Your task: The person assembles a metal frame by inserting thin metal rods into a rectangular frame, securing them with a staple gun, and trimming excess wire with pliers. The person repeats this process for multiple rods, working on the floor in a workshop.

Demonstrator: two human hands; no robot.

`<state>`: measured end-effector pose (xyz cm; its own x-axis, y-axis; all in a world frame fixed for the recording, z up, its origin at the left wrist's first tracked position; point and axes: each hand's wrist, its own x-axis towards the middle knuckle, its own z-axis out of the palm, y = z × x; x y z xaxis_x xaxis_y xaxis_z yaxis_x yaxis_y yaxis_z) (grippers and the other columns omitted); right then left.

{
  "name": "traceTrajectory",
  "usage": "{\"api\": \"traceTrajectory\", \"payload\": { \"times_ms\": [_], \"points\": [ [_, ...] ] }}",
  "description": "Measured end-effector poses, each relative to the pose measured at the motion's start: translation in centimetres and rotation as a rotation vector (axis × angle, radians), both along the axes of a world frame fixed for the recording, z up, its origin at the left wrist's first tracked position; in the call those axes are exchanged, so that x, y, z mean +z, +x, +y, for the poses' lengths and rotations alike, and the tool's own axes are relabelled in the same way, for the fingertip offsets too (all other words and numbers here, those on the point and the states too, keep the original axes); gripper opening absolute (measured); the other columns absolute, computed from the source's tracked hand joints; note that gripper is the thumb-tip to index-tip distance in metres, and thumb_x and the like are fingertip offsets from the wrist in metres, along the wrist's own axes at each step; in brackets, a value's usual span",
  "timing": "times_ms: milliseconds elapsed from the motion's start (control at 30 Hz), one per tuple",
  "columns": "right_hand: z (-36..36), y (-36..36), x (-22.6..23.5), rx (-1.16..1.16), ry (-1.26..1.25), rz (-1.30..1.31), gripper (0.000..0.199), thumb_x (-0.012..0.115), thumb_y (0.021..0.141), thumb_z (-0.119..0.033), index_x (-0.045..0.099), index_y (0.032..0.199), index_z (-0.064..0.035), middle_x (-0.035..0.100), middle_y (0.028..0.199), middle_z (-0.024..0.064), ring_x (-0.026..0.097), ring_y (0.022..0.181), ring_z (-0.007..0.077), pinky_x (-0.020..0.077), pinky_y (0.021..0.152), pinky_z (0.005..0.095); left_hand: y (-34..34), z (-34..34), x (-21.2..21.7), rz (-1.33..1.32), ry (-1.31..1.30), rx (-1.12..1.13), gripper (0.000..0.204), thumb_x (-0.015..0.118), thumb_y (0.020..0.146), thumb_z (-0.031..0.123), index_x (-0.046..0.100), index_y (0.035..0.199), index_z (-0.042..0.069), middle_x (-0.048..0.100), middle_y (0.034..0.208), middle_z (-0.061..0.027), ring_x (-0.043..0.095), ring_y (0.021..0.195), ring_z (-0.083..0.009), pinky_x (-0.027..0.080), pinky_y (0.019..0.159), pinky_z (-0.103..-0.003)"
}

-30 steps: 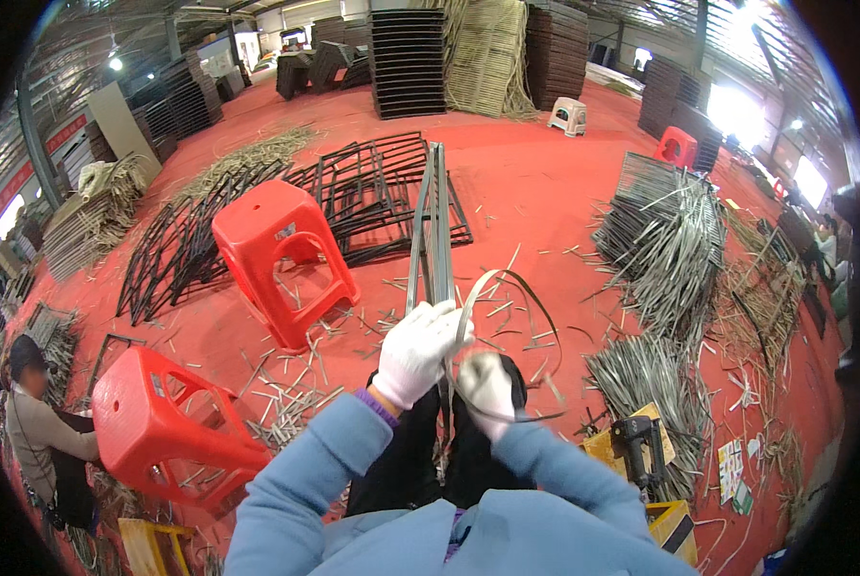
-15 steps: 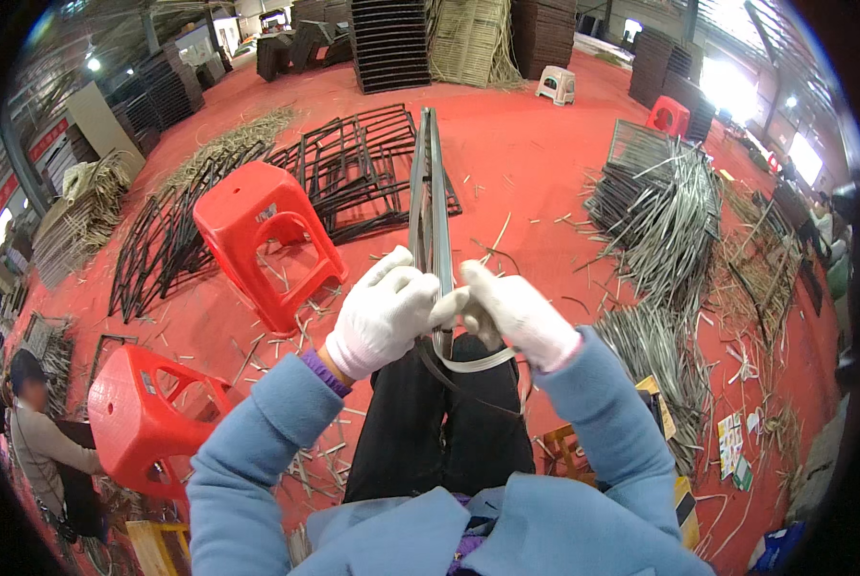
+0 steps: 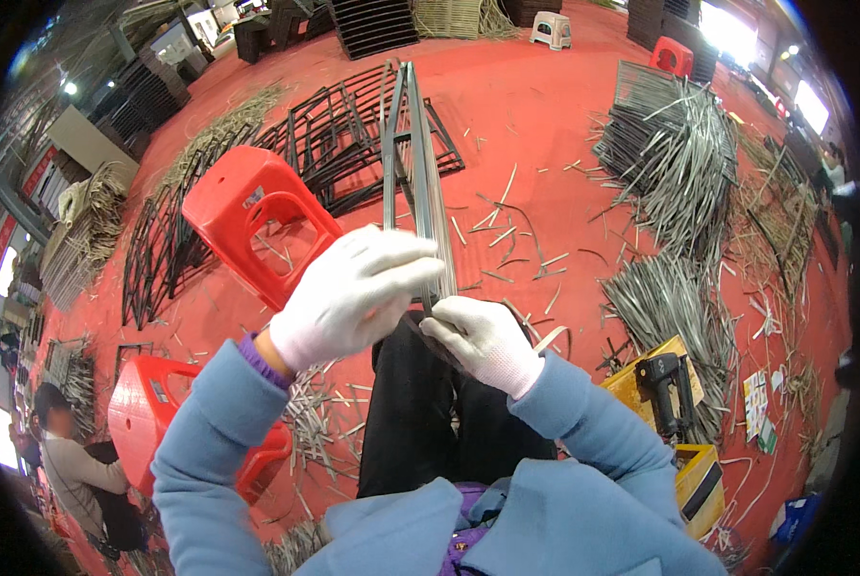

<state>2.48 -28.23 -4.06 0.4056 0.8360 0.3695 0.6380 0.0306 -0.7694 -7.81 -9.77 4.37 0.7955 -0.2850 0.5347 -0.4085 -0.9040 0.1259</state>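
Two white-gloved hands work close over our lap, the right hand (image 3: 484,343) pinching the near end of the long grey metal frame (image 3: 412,182) and the left hand (image 3: 353,293) wrapped around it, so we keep it steady, pointing away above the red floor (image 3: 545,125).

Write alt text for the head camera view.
Two white-gloved hands, left hand and right hand, grip the near end of a long grey metal frame above a red floor, with red plastic stools and strip bundles around.
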Motion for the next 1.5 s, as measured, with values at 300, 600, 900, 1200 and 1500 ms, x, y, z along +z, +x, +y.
{"api": "traceTrajectory", "payload": {
  "times_ms": [300, 600, 900, 1200, 1500],
  "points": [
    [-0.5, 4.1, -0.2, -0.120, 0.077, -0.652, 0.022, 0.067, 0.082, -0.011, 0.070, 0.104, -0.0129, 0.068, 0.089, 0.0048, 0.071, 0.078, 0.0225, 0.0573, 0.064, 0.0328, 1.7, 1.7, -3.2, 0.129, -0.243, -0.126, 0.023, 0.082, 0.074, 0.005, 0.072, 0.093, 0.011, 0.066, 0.102, -0.0047, 0.064, 0.112, -0.0318, 0.052, 0.090, -0.042],
    [4.6, 6.5, -4.8, 0.049, 0.518, -0.474, 0.036, 0.074, 0.078, -0.007, 0.068, 0.114, -0.0084, 0.068, 0.118, 0.0114, 0.064, 0.115, 0.0314, 0.0537, 0.097, 0.0421, 1.0, -0.3, -4.4, 0.024, -0.088, 0.020, 0.022, 0.079, 0.076, 0.005, 0.069, 0.094, 0.013, 0.063, 0.096, -0.0047, 0.068, 0.102, -0.0286, 0.057, 0.082, -0.038],
    [5.1, 7.7, -1.7, 0.165, 0.113, -0.582, 0.017, 0.074, 0.076, -0.013, 0.067, 0.090, -0.0074, 0.061, 0.098, 0.0078, 0.061, 0.104, 0.0283, 0.0522, 0.092, 0.0407, 1.5, -0.8, -3.7, 0.037, 0.128, 0.000, 0.026, 0.076, 0.075, 0.001, 0.065, 0.097, 0.007, 0.062, 0.108, -0.0090, 0.063, 0.106, -0.0331, 0.050, 0.089, -0.046],
    [4.9, 7.2, -3.0, 0.126, 0.090, -0.597, 0.016, 0.069, 0.081, -0.015, 0.069, 0.094, -0.0057, 0.065, 0.099, 0.0071, 0.063, 0.104, 0.0236, 0.0539, 0.087, 0.0367, 1.6, -0.4, -4.2, 0.138, -0.217, -0.044, 0.042, 0.046, 0.107, 0.040, 0.069, 0.106, 0.004, 0.067, 0.111, -0.0154, 0.062, 0.116, -0.0399, 0.048, 0.101, -0.049],
    [5.6, 6.1, -3.0, 0.062, -0.072, -0.556, 0.026, 0.074, 0.079, -0.021, 0.069, 0.098, -0.0036, 0.062, 0.104, 0.0098, 0.060, 0.109, 0.0270, 0.0526, 0.091, 0.0369, 1.9, -0.6, -4.2, 0.177, -0.141, 0.013, 0.061, 0.031, 0.108, 0.050, 0.071, 0.101, 0.004, 0.067, 0.112, -0.0170, 0.062, 0.117, -0.0401, 0.047, 0.103, -0.048]
  ]
}}
